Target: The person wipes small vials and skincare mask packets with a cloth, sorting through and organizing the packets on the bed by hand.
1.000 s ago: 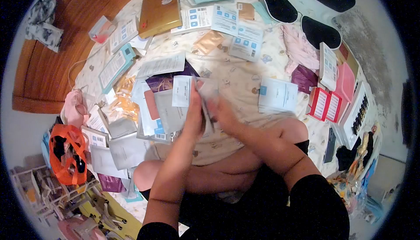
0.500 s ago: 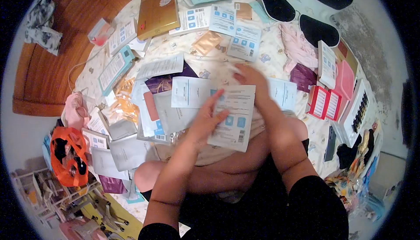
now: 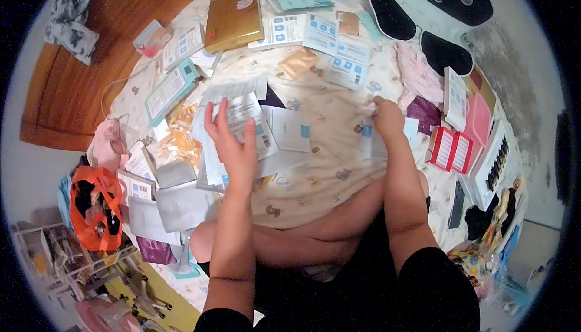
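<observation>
My left hand (image 3: 235, 144) lies over a pile of flat packets on the left, fingers spread and thumb apart. Under it is a white sachet (image 3: 264, 137) printed with text, blue squares and a barcode. A paler sachet (image 3: 290, 127) sits just right of it, and a dark purple packet (image 3: 274, 98) peeks out behind. My right hand (image 3: 388, 118) is closed in a pinch at the right, with a small whitish bit at its fingertips that I cannot make out. Below that hand, partly covered by the forearm, is another pale sachet (image 3: 375, 141).
A patterned bedsheet (image 3: 327, 174) spreads under everything. At the back are a gold box (image 3: 235, 20) and printed sachets (image 3: 348, 64). Red-edged boxes (image 3: 451, 149), a pink case (image 3: 477, 114) and a white tray (image 3: 489, 165) stand right. An orange bag (image 3: 95, 208) is left.
The printed sachet went from in front of my lap to the pile on the left with my left hand, whose fingers spread. My right hand moved right and slightly down.
</observation>
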